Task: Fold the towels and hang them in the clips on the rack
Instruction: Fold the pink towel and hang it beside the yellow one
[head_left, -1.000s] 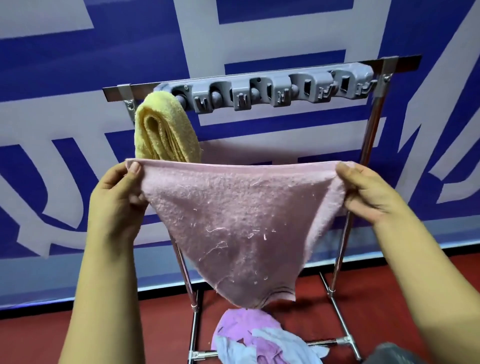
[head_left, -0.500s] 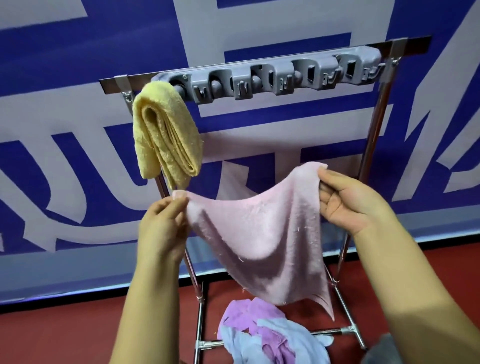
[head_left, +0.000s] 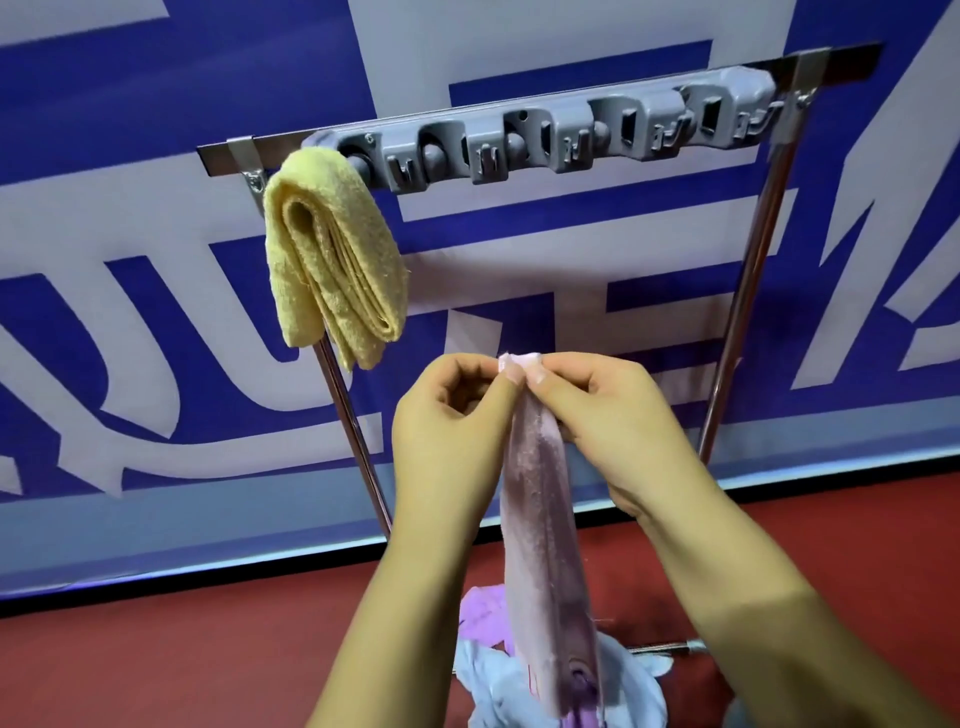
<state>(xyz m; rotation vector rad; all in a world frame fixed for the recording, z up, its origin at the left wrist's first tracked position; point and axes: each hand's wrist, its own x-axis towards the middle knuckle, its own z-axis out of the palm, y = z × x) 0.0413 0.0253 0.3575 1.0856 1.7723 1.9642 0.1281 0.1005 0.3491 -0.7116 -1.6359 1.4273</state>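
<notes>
Both hands, left hand (head_left: 452, 415) and right hand (head_left: 602, 410), pinch pink towel (head_left: 540, 499) corners together. Step: folding, one fold made. Next: fold again, push into free grey clip (head_left: 488, 156) right of hung yellow towel (head_left: 332, 254).

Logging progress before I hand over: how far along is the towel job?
Done: yellow towel hangs folded at the left end of the clip rail. In hand: left hand and right hand pinch the pink towel folded together. Left: clip it, then the pile of cloths on the floor.

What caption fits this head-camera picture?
Both hands pinch a folded pink towel below the clip rack, a yellow towel already hung.
</notes>
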